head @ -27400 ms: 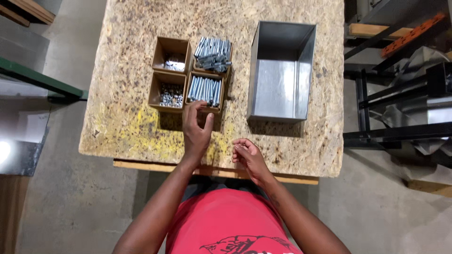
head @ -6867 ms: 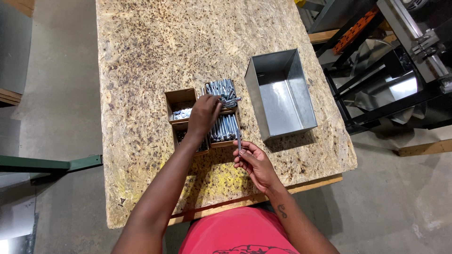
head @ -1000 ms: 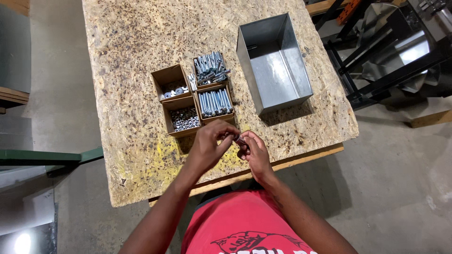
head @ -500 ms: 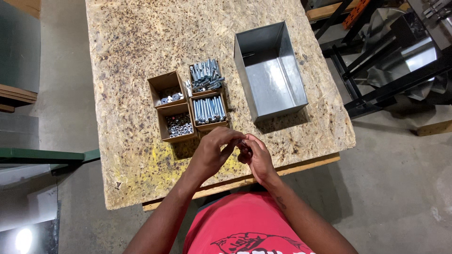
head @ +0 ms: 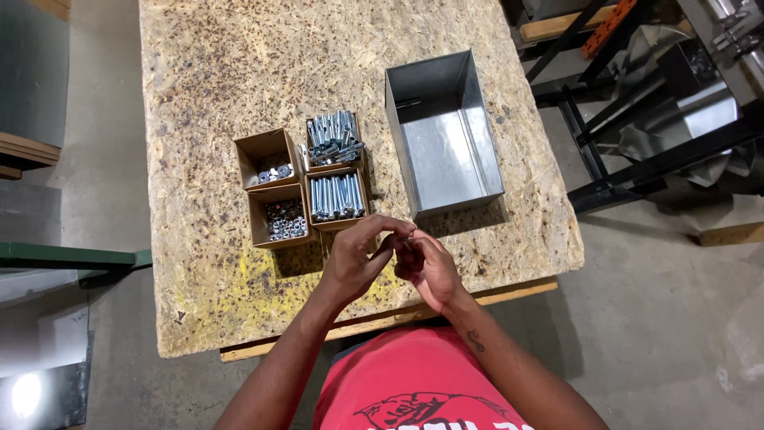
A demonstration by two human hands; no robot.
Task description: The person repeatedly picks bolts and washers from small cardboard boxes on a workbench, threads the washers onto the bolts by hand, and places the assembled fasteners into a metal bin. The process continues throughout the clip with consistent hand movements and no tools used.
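Note:
My left hand (head: pixel 356 261) and my right hand (head: pixel 427 269) meet fingertip to fingertip above the front edge of the chipboard table (head: pixel 199 95). Both pinch one small metal fastener (head: pixel 411 232), mostly hidden by the fingers. Just beyond the hands stand four open cardboard boxes. The near right box (head: pixel 337 198) holds bolts laid side by side. The far right box (head: pixel 335 138) holds a loose heap of bolts. Nuts fill the near left box (head: pixel 278 219), and the far left box (head: pixel 269 162) holds a few washers.
An open grey sheet-metal bin (head: pixel 476 127) stands right of the boxes, with one small part near its far wall. Black metal frames and sheet-metal parts (head: pixel 660 103) stand on the floor to the right. A green beam (head: pixel 72 257) lies at the left.
Both hands have stayed together at the table's front edge, with the fingers shifting around the fastener. The view has drifted slightly.

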